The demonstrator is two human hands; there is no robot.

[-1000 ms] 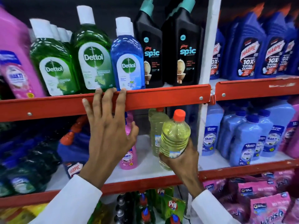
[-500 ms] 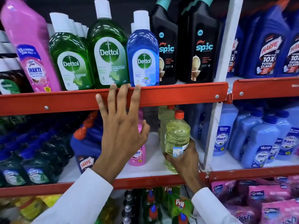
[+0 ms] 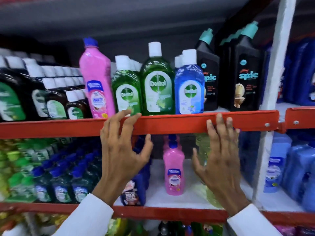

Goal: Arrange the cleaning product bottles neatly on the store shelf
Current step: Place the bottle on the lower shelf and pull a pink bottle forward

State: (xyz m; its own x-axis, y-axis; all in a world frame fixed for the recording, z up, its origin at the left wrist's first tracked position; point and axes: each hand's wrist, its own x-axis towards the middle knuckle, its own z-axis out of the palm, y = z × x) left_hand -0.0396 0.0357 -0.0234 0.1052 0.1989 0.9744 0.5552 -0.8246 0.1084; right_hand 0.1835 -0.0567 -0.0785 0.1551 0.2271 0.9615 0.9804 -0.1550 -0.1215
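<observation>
My left hand (image 3: pixel 121 152) is raised with fingers spread, fingertips at the red front rail (image 3: pixel 170 124) of the upper shelf, just below the green Dettol bottles (image 3: pixel 157 87). My right hand (image 3: pixel 219 160) is open too, fingers up against the same rail. Behind it on the lower shelf stands the yellow bottle (image 3: pixel 202 150), partly hidden by that hand. A small pink bottle (image 3: pixel 173 169) stands upright between my hands. On the upper shelf a tall pink bottle (image 3: pixel 96 80) leans beside the green Dettol, then a blue Dettol bottle (image 3: pixel 189 89) and black Spic bottles (image 3: pixel 245 77).
Dark brown Dettol bottles (image 3: pixel 42 92) fill the upper shelf's left. A blue Harpic bottle (image 3: pixel 134 189) and rows of blue-capped bottles (image 3: pixel 59 181) sit lower left. A white upright post (image 3: pixel 272 99) divides the bays; light blue bottles (image 3: pixel 289 169) stand to its right.
My right hand has let go of the yellow bottle, which now stands on the lower shelf, and risen to the red rail. The view has tilted upward and shifted left.
</observation>
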